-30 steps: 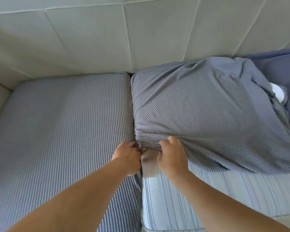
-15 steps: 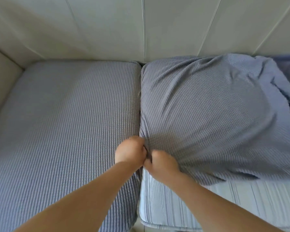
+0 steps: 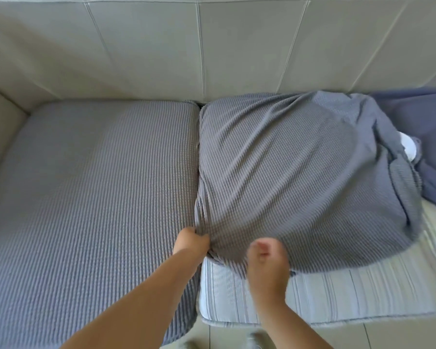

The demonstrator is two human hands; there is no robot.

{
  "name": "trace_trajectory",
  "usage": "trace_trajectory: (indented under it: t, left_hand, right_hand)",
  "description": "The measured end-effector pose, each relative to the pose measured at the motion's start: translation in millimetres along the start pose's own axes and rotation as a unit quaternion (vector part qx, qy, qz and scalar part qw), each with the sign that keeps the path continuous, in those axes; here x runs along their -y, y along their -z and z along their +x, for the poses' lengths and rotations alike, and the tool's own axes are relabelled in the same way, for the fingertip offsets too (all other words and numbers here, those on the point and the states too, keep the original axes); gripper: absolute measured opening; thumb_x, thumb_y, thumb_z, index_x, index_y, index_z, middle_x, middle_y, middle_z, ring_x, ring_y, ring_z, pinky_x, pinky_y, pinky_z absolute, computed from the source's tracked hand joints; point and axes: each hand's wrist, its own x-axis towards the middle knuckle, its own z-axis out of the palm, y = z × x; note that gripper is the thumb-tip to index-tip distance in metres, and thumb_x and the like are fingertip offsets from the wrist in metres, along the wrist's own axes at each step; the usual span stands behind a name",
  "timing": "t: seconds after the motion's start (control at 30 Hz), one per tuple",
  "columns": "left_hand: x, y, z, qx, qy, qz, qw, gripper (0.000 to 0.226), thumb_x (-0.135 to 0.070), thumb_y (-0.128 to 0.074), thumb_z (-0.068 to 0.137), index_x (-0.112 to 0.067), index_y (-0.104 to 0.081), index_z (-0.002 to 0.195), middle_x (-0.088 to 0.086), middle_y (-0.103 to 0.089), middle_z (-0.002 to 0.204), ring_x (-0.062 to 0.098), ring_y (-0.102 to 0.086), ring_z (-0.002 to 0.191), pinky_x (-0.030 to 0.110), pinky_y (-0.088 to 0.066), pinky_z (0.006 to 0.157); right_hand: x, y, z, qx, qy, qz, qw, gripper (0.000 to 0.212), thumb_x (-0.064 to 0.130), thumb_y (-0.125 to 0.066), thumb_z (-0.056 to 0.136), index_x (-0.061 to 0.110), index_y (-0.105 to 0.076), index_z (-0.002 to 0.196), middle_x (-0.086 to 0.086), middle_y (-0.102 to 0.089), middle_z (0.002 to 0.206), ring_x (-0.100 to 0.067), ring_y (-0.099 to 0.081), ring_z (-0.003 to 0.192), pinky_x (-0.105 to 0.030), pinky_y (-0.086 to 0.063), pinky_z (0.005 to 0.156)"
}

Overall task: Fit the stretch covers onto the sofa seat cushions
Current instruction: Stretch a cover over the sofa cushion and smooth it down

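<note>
At the near left corner of the pale striped seat cushion (image 3: pixel 337 293), the left hand (image 3: pixel 190 244) still bunches the grey ribbed stretch cover (image 3: pixel 300 177), while the right hand (image 3: pixel 267 258) has slid rightward along its hem, gripping it; the front stays uncovered.

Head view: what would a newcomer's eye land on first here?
First, the rumpled grey stretch cover bunched over the back of the right seat cushion, whose striped front lies bare. Next, the two hands at that cover's front-left corner: the left hand grips the fabric by the gap between cushions, the blurred right hand at its front edge. The left cushion is already smoothly covered.
</note>
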Motion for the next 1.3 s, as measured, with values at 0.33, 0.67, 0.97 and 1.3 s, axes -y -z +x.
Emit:
trace_trajectory:
  t: [0.33, 0.67, 0.97, 1.3]
  left_hand:
    - [2, 0, -39, 0.096, 0.141, -0.498, 0.850, 0.020, -0.013, -0.042, 0.103, 0.003, -0.053, 0.104, 0.014, -0.062, 0.104, 0.026, -0.061, 0.090, 0.037, -0.051, 0.066]
    - [25, -5, -50, 0.158, 0.131, -0.518, 0.830, 0.036, -0.027, -0.057, 0.096, 0.002, -0.060, 0.117, 0.018, -0.068, 0.111, 0.033, -0.067, 0.093, 0.038, -0.057, 0.055]
    - [47, -5, -68, 0.131, 0.126, -0.539, 0.822, 0.042, -0.044, -0.054, 0.094, -0.006, -0.067, 0.106, 0.012, -0.075, 0.091, 0.025, -0.072, 0.076, 0.035, -0.059, 0.058]
    - [110, -25, -98, -0.040, 0.061, -0.343, 0.937, 0.046, -0.041, -0.047, 0.100, 0.002, -0.060, 0.090, 0.022, -0.064, 0.093, 0.028, -0.060, 0.083, 0.052, -0.054, 0.080]
  right_hand:
    - [-25, 11, 22, -0.125, -0.486, 0.226, 0.835, 0.046, 0.016, -0.064, 0.088, 0.001, -0.040, 0.125, -0.020, -0.054, 0.113, -0.037, -0.059, 0.099, -0.039, -0.051, 0.078]
    - [-9, 9, 14, 0.042, -0.453, 0.388, 0.802, 0.033, 0.015, -0.071, 0.084, 0.001, -0.058, 0.111, -0.009, -0.062, 0.101, -0.019, -0.060, 0.085, -0.029, -0.050, 0.085]
    - [9, 18, -17, 0.165, -0.389, 0.531, 0.735, 0.030, 0.022, -0.066, 0.086, 0.009, -0.059, 0.111, -0.013, -0.068, 0.108, -0.029, -0.063, 0.102, -0.043, -0.051, 0.086]
    - [-63, 31, -111, 0.208, -0.457, 0.548, 0.669, 0.030, 0.033, -0.068, 0.077, 0.015, -0.066, 0.102, -0.005, -0.070, 0.097, -0.021, -0.057, 0.092, -0.030, -0.039, 0.076]
